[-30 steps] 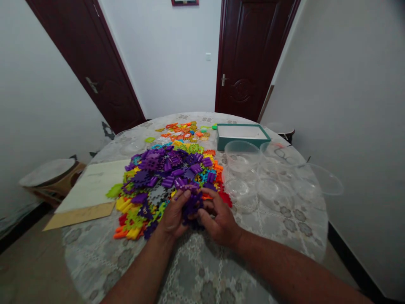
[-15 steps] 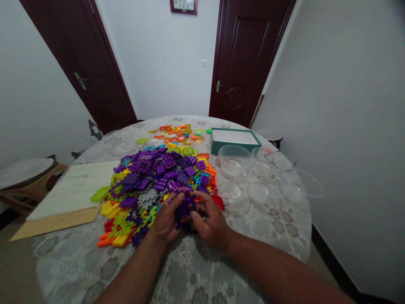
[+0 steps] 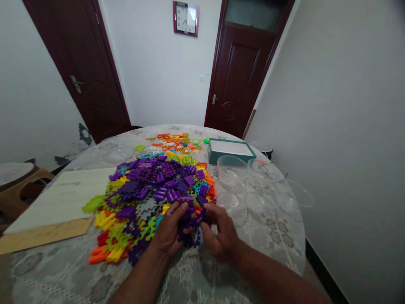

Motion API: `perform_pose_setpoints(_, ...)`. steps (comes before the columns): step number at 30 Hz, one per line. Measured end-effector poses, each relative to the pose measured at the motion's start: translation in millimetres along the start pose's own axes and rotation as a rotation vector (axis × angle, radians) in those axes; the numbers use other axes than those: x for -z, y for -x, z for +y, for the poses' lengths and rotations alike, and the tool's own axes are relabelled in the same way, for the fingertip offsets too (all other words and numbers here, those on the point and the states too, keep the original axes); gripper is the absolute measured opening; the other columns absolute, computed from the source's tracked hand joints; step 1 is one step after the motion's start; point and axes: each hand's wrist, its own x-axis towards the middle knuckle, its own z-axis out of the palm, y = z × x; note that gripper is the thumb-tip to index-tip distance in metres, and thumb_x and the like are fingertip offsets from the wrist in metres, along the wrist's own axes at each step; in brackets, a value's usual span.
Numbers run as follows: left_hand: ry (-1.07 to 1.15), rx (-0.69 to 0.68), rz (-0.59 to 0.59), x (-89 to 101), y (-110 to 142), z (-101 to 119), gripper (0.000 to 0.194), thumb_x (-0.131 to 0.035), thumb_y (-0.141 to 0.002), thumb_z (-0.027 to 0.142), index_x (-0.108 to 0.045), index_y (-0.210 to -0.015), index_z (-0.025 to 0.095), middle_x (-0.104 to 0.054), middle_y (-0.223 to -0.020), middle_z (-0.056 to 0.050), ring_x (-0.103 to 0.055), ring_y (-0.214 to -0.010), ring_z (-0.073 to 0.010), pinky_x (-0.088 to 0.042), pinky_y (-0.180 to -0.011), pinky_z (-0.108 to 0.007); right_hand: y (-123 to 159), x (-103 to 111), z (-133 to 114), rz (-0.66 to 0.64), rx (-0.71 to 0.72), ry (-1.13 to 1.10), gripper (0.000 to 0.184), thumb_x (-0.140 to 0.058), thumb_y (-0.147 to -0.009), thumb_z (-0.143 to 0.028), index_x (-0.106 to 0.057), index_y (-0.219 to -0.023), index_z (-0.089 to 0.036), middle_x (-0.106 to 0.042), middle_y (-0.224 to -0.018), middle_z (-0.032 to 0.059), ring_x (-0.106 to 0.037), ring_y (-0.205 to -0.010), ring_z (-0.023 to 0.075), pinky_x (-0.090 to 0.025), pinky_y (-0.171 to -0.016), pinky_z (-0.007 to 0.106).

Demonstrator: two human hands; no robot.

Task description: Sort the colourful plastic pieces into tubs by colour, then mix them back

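My left hand is closed around several purple toothed plastic building pieces at the near edge of a large pile. My right hand pinches the right side of these same pieces, thumb and forefinger together. How many pieces are in my hands I cannot tell, as fingers cover part of them. The pile of plastic pieces lies just beyond and to the left. Purple ones cover its top, with grey, lime, yellow, red, orange and blue ones around and under them.
Clear plastic tubs stand to the right, before a green box. Smaller orange and white pieces are spread at the back. White paper and a tan strip lie left on the round table.
The view has tilted up, showing the whole wall clock. My right hand has shifted slightly to the right, away from my left, still pinching the purple pieces.
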Motion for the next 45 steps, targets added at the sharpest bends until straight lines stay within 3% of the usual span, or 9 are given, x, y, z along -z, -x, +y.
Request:
perform_pose_setpoints(7, 0.042, -0.005, -0.011, 2.9, -4.9, -5.5, 0.042, -0.093, -0.075, 0.034, -0.070, -0.105, 0.016, -0.071, -0.091, -0.004, -0.063, -0.065, -0.0105, -0.039, -0.040, -0.015, -90.9, 55.0, 3.6, -0.035, -0.288, 0.249, 0.034, -0.059, -0.098, -0.029, -0.057, -0.132, -0.025, -0.073, -0.101, 0.0037, -0.067, -0.074, 0.0164, -0.054, -0.070, 0.029)
perform_pose_setpoints(13, 0.087, 0.021, 0.028, 1.9, -5.5, -3.8, 0.044, -0.094, -0.073, 0.037, -0.069, -0.104, 0.017, -0.072, -0.093, -0.004, -0.063, -0.064, -0.0103, -0.038, -0.039, -0.015, -210.4, 90.6, 86.6, 0.027, -0.333, 0.701, 0.041, -0.057, -0.088, -0.021, -0.063, -0.129, -0.021, -0.077, -0.101, 0.0090, -0.071, -0.090, 0.0252, -0.054, -0.091, 0.039)
perform_pose_setpoints(17, 0.144, 0.070, -0.003, 0.1, -4.4, -2.2, 0.043, -0.092, -0.076, 0.039, -0.067, -0.104, 0.018, -0.073, -0.094, -0.004, -0.063, -0.062, -0.0101, -0.037, -0.039, -0.015, -246.1, 95.7, 127.4, 0.100, -0.415, 0.871, 0.062, -0.053, -0.082, -0.013, -0.058, -0.144, -0.010, -0.075, -0.119, 0.0198, -0.070, -0.110, 0.0323, -0.051, -0.104, 0.047)
perform_pose_setpoints(21, 0.214, 0.111, -0.008, -0.9, -5.0, -0.8, 0.042, -0.091, -0.078, 0.038, -0.066, -0.106, 0.018, -0.073, -0.097, -0.005, -0.064, -0.063, -0.0097, -0.037, -0.039, -0.015, -235.9, 81.2, 115.4, 0.123, -0.353, 0.862, 0.060, -0.051, -0.083, -0.015, -0.061, -0.143, -0.007, -0.071, -0.132, 0.0231, -0.068, -0.117, 0.0319, -0.050, -0.108, 0.047)
perform_pose_setpoints(27, 0.253, 0.167, -0.046, 0.1, -5.6, 0.2, 0.038, -0.085, -0.083, 0.035, -0.065, -0.112, 0.020, -0.072, -0.096, -0.004, -0.064, -0.063, -0.0109, -0.036, -0.039, -0.015, -160.1, 25.3, 31.7, -0.477, -0.338, 0.422, 0.032, -0.060, -0.099, -0.043, -0.078, -0.115, -0.022, -0.080, -0.105, 0.0056, -0.072, -0.089, 0.0208, -0.057, -0.084, 0.033)
perform_pose_setpoints(30, 0.251, 0.199, -0.063, -1.0, -4.2, -0.9, 0.036, -0.082, -0.085, 0.033, -0.066, -0.113, 0.021, -0.069, -0.086, -0.001, -0.063, -0.060, -0.0116, -0.035, -0.038, -0.015, -128.4, 6.3, 1.8, -0.609, -0.378, 0.305, 0.028, -0.063, -0.098, -0.043, -0.080, -0.108, -0.022, -0.079, -0.098, 0.0041, -0.070, -0.085, 0.0196, -0.054, -0.078, 0.030)
perform_pose_setpoints(35, 0.240, 0.275, -0.024, -4.7, -3.3, 0.5, 0.025, -0.075, -0.091, 0.033, -0.067, -0.110, 0.019, -0.068, -0.082, -0.002, -0.063, -0.057, -0.0116, -0.035, -0.038, -0.017, -117.3, 3.9, -8.1, -0.528, -0.478, 0.257, 0.025, -0.063, -0.095, -0.039, -0.075, -0.086, -0.019, -0.071, -0.078, 0.0011, -0.062, -0.073, 0.0166, -0.048, -0.067, 0.026)
perform_pose_setpoints(40, 0.265, 0.267, -0.017, -3.8, -5.3, 5.2, 0.026, -0.066, -0.096, 0.036, -0.070, -0.111, 0.015, -0.071, -0.093, -0.006, -0.062, -0.059, -0.0094, -0.032, -0.037, -0.015, -122.8, 21.8, -0.1, -0.319, -0.528, 0.280, 0.031, -0.061, -0.095, -0.047, -0.072, -0.087, -0.019, -0.064, -0.073, -0.0009, -0.055, -0.068, 0.0150, -0.043, -0.062, 0.026)
perform_pose_setpoints(45, 0.233, 0.218, -0.055, 1.1, -4.3, 3.9, 0.023, -0.071, -0.082, 0.023, -0.070, -0.104, 0.015, -0.071, -0.095, -0.007, -0.062, -0.060, -0.0097, -0.034, -0.038, -0.016, -149.8, 54.9, 26.3, -0.417, -0.498, 0.407, 0.038, -0.064, -0.092, -0.053, -0.074, -0.078, -0.019, -0.063, -0.069, -0.0007, -0.054, -0.065, 0.0147, -0.039, -0.060, 0.026)
